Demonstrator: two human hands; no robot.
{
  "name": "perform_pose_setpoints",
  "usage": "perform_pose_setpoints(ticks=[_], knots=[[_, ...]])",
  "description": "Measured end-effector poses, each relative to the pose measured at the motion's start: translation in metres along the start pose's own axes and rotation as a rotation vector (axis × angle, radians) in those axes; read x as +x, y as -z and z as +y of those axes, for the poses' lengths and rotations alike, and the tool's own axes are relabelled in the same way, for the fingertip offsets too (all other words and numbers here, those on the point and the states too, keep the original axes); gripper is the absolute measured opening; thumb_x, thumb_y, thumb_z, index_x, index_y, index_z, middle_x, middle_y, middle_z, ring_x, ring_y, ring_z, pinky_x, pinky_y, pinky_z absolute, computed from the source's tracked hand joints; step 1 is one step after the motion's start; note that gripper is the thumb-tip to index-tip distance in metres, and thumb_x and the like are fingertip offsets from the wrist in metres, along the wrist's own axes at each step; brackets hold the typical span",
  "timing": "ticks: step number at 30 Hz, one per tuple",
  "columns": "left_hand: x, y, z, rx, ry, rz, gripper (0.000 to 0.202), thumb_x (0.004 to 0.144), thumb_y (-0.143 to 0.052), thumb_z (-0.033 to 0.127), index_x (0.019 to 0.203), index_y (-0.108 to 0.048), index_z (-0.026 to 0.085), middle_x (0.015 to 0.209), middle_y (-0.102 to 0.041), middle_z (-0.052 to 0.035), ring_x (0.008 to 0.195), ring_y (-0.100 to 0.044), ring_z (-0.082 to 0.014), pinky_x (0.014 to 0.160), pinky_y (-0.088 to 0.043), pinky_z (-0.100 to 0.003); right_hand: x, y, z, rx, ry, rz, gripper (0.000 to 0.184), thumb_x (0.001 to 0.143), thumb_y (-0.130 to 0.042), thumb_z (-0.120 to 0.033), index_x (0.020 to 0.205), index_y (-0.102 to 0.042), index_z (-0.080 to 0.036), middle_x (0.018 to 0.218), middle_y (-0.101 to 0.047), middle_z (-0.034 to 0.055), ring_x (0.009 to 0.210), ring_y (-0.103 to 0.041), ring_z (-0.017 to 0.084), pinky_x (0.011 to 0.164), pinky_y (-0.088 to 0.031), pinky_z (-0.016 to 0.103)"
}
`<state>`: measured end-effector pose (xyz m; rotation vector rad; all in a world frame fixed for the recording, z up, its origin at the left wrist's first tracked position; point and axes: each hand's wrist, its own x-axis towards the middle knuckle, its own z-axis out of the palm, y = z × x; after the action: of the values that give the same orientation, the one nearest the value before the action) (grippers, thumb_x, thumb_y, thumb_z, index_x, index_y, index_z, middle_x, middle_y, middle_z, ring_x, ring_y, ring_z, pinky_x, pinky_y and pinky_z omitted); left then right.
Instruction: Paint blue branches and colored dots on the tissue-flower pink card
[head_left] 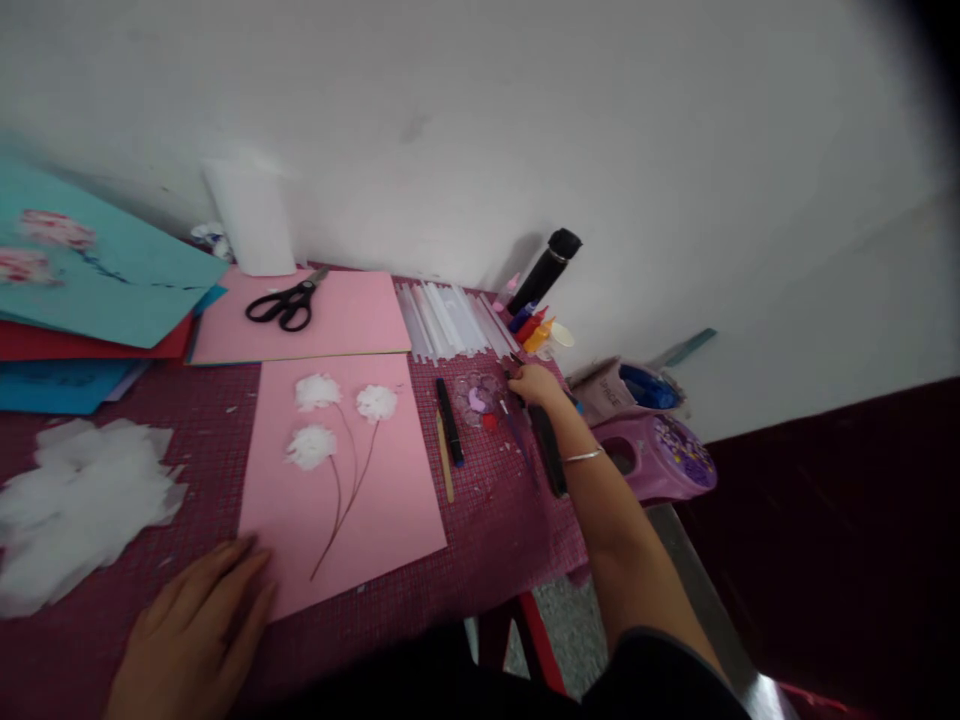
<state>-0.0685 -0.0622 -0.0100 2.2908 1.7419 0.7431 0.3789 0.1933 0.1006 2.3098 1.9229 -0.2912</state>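
Note:
My left hand lies flat and open, its fingertips on the lower left edge of a pink sheet of paper. Three white tissue-like puffs with thin brown stems form flowers on that sheet. At the right of the table my right hand reaches out, fingers closed around a thin dark pen-like thing, mostly hidden by the fingers. Left of it are a clear flower-shaped palette with lilac and red in it, a black marker and a flat wooden stick.
Black-handled scissors rest on stacked pink paper. Nearby are white strips, paint bottles and a black cylinder. White tissue pieces and coloured cards lie left. A purple stool stands beside the table.

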Motion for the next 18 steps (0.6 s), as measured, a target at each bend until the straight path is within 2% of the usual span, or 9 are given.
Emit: perform_pose_setpoints(ticks=[2,4,5,6,8,10,13,16,18], knots=[[0.001,0.002,0.006,0.031,-0.011,0.006,0.038,0.093,-0.048,0.046,0.117,-0.063,0.020,0.126,-0.065,-0.0138,0.116,-0.060,-0.0330,0.100,-0.047,-0.054,-0.012,0.014,0.000,0.045,0.027,0.032,0.025,0.084,-0.055,-0.027,0.082,-0.075,-0.011,0.076,-0.073,0.0123,0.076,-0.068,0.023,0.068,-0.045,0.028],[0.002,0.009,0.016,0.022,0.037,0.065,0.038,0.094,-0.047,0.045,0.120,-0.060,0.020,0.124,-0.065,-0.0127,0.115,-0.061,-0.0302,0.099,-0.050,-0.049,-0.034,0.025,-0.003,0.111,0.075,0.093,0.026,0.087,-0.052,-0.029,0.087,-0.071,-0.011,0.075,-0.071,0.0099,0.072,-0.065,0.021,0.066,-0.044,0.029],[0.003,0.014,0.022,0.016,0.087,0.124,0.039,0.095,-0.046,0.044,0.122,-0.058,0.019,0.123,-0.066,-0.0126,0.113,-0.062,-0.0284,0.098,-0.051,-0.046,-0.049,0.026,-0.007,0.186,0.124,0.133,0.023,0.087,-0.052,-0.030,0.089,-0.067,-0.014,0.076,-0.069,0.0069,0.072,-0.063,0.019,0.066,-0.045,0.027],[0.004,0.020,0.028,0.014,0.127,0.189,0.038,0.095,-0.045,0.043,0.123,-0.056,0.019,0.120,-0.066,-0.0124,0.111,-0.063,-0.0270,0.096,-0.052,-0.043,-0.068,0.024,-0.013,0.426,0.238,0.142,0.017,0.085,-0.056,-0.029,0.088,-0.064,-0.015,0.074,-0.066,0.0043,0.068,-0.060,0.017,0.064,-0.045,0.026],[0.006,0.033,0.043,-0.005,0.158,0.253,0.037,0.096,-0.046,0.042,0.126,-0.053,0.021,0.117,-0.068,-0.0106,0.107,-0.065,-0.0243,0.093,-0.054,-0.038,-0.114,0.011,-0.030,0.861,0.471,-0.108,0.016,0.083,-0.063,-0.031,0.094,-0.059,-0.020,0.073,-0.061,-0.0014,0.062,-0.054,0.014,0.058,-0.043,0.024],[0.007,0.045,0.060,-0.066,0.097,0.200,0.037,0.095,-0.049,0.040,0.129,-0.051,0.025,0.117,-0.069,-0.0073,0.106,-0.067,-0.0212,0.091,-0.055,-0.032,-0.163,-0.013,-0.053,1.066,0.602,-0.485,0.013,0.084,-0.065,-0.030,0.093,-0.059,-0.022,0.072,-0.057,-0.0041,0.059,-0.050,0.010,0.055,-0.040,0.021],[0.010,0.056,0.085,-0.193,-0.083,-0.062,0.037,0.092,-0.056,0.034,0.128,-0.052,0.029,0.116,-0.071,-0.0030,0.101,-0.069,-0.0181,0.087,-0.055,-0.026,-0.216,-0.053,-0.089,1.216,0.655,-0.964,0.019,0.083,-0.069,-0.034,0.085,-0.059,-0.019,0.064,-0.054,-0.0062,0.053,-0.048,0.007,0.051,-0.035,0.018],[0.010,0.057,0.101,-0.190,-0.176,-0.361,0.012,0.091,-0.055,0.026,0.100,-0.064,0.025,0.092,-0.073,-0.0007,0.078,-0.069,-0.0178,0.070,-0.054,-0.026,-0.238,-0.079,-0.109,1.351,0.613,-1.231,0.030,0.079,-0.075,-0.042,0.084,-0.061,-0.016,0.059,-0.057,-0.0060,0.047,-0.047,0.004,0.045,-0.032,0.015],[0.008,0.057,0.107,-0.134,-0.163,-0.470,0.013,0.092,-0.053,0.024,0.084,-0.063,0.023,0.079,-0.070,-0.0004,0.066,-0.065,-0.0183,0.062,-0.049,-0.028,-0.244,-0.088,-0.112,1.464,0.564,-1.343,0.035,0.080,-0.073,-0.048,0.086,-0.062,-0.015,0.062,-0.061,-0.0034,0.042,-0.046,0.004,0.041,-0.031,0.015]])
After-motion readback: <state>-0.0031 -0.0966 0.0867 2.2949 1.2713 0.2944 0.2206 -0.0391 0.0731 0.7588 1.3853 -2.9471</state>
